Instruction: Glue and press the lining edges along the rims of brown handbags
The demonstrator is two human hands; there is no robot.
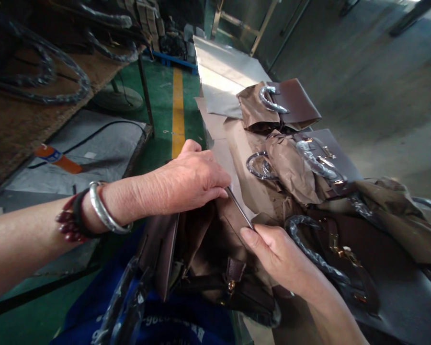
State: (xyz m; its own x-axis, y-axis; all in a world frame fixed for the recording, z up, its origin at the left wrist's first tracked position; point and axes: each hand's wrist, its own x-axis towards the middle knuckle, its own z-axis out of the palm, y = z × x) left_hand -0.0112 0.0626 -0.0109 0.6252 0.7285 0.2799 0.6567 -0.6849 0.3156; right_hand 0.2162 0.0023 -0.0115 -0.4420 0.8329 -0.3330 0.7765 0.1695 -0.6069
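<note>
A brown handbag (pixel 197 239) lies open below my hands, its tan-brown lining showing. My left hand (pixel 201 178) is closed at the bag's far edge, its thumb and fingers pinching a thin dark rim (pixel 240 207). Across from it, my right hand (pixel 273 247) grips the same rim at its near end, thumb on top and fingers hidden beneath. A short leather tab (pixel 235 269) with gold hardware hangs at the bag's near right. Plastic-wrapped handles (pixel 124 297) stick out at its lower left.
To the right, several brown handbags (pixel 298 103) with paper and plastic-wrapped handles lie on a paper-covered table (pixel 219 139). A wooden table (pixel 7 143) with wrapped handles stands left, above an orange bottle (pixel 59 159). A yellow line (pixel 178 105) crosses the green floor.
</note>
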